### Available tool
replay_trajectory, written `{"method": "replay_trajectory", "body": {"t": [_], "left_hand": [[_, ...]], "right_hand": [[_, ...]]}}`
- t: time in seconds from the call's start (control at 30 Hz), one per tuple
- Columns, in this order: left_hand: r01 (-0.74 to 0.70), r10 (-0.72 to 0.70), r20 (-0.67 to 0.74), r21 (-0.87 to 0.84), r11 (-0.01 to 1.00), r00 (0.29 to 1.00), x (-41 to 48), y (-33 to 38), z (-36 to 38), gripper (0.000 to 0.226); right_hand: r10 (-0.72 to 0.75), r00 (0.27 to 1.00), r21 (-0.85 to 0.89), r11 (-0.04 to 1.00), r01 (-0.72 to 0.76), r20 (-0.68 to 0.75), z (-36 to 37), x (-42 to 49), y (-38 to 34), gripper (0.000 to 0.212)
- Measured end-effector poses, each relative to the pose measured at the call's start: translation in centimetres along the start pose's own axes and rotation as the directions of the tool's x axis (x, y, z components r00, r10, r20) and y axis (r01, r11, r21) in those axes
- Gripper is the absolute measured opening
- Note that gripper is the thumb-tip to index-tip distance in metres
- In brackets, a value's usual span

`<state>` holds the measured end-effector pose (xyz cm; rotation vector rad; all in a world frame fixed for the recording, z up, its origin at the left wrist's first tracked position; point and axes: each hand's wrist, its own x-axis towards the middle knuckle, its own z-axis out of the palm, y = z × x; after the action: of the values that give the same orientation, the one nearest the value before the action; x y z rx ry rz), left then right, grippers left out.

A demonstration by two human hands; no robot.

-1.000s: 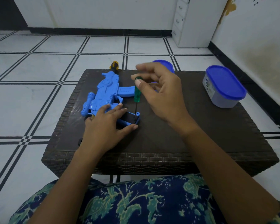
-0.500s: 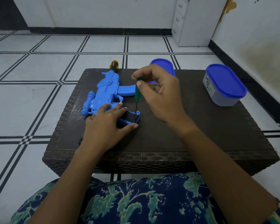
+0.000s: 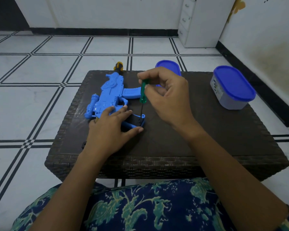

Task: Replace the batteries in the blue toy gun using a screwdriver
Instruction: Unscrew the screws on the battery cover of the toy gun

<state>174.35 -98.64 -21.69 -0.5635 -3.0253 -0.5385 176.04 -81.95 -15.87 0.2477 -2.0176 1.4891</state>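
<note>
The blue toy gun [image 3: 110,94] lies flat on the dark woven table [image 3: 207,139], muzzle pointing away, its grip end near me. My left hand [image 3: 110,129] presses down on the gun's grip with straight fingers, covering part of it. My right hand [image 3: 167,97] pinches the green handle of a small screwdriver [image 3: 143,94], held upright. The thin shaft reaches down to the black battery cover [image 3: 137,120] at the grip's end.
A grey tub with a blue lid [image 3: 232,89] stands at the table's right side. A second blue lid [image 3: 168,67] shows behind my right hand at the far edge. White tiled floor surrounds the table; a white drawer cabinet [image 3: 202,22] stands at the back right.
My right hand's fingers have shifted slightly around the screwdriver handle, which stays upright on the battery cover. The left hand and gun have not moved.
</note>
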Motion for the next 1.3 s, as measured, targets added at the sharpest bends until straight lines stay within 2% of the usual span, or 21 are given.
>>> {"method": "replay_trajectory", "body": {"t": [0.13, 0.23, 0.4, 0.53, 0.7, 0.8, 0.9, 1.0, 1.1, 1.23, 1.3], "left_hand": [[-0.004, 0.004, -0.004, -0.003, 1.000, 1.000, 0.0, -0.1, 0.0, 0.081], [-0.017, 0.017, 0.006, -0.012, 1.000, 1.000, 0.0, -0.3, -0.1, 0.082], [-0.051, 0.055, 0.042, -0.083, 0.995, 0.998, 0.2, -1.0, -0.4, 0.084], [-0.021, 0.021, -0.005, -0.122, 0.992, 1.000, -0.1, -1.2, -0.6, 0.075], [0.074, -0.084, -0.113, -0.094, 0.993, 0.990, -0.6, -1.5, -0.7, 0.066], [0.201, -0.221, -0.180, -0.122, 0.972, 0.959, -1.3, -1.4, -1.1, 0.066], [0.340, -0.354, -0.159, -0.113, 0.934, 0.921, -1.7, -1.4, -1.3, 0.070], [0.400, -0.407, -0.159, -0.076, 0.913, 0.899, -1.7, -1.3, -1.3, 0.049], [0.400, -0.408, -0.192, -0.082, 0.913, 0.892, -1.7, -0.7, -1.3, 0.036], [0.410, -0.435, -0.243, -0.147, 0.900, 0.867, -1.4, -0.2, -1.5, 0.028], [0.392, -0.433, -0.313, -0.189, 0.901, 0.845, -1.3, -0.4, -2.0, 0.022]], "right_hand": [[-0.029, 1.000, -0.037, 0.999, 0.029, 0.007, 0.0, -0.2, 0.0, 0.015], [-0.089, 0.993, -0.110, 0.991, 0.081, -0.071, -0.3, 0.0, 0.3, 0.011], [-0.037, 0.965, -0.189, 0.982, -0.013, -0.258, -1.6, 0.4, 1.3, 0.013], [0.039, 0.953, -0.295, 0.946, -0.131, -0.301, -2.6, 0.3, 2.0, 0.019], [0.191, 0.954, -0.412, 0.869, -0.273, -0.230, -3.4, -0.5, 3.0, 0.019], [0.300, 0.939, -0.472, 0.811, -0.345, -0.170, -4.3, -0.9, 3.6, 0.021], [0.457, 0.886, -0.594, 0.690, -0.413, -0.085, -4.7, -1.3, 4.1, 0.028], [0.577, 0.817, -0.721, 0.568, -0.398, 0.003, -4.5, -1.5, 3.8, 0.040], [0.628, 0.777, -0.792, 0.497, -0.356, 0.045, -4.1, -1.4, 3.6, 0.036], [0.607, 0.793, -0.818, 0.483, -0.313, 0.055, -3.4, -1.6, 3.6, 0.030], [0.560, 0.825, -0.761, 0.564, -0.321, 0.067, -2.9, -1.7, 3.6, 0.035]]}}
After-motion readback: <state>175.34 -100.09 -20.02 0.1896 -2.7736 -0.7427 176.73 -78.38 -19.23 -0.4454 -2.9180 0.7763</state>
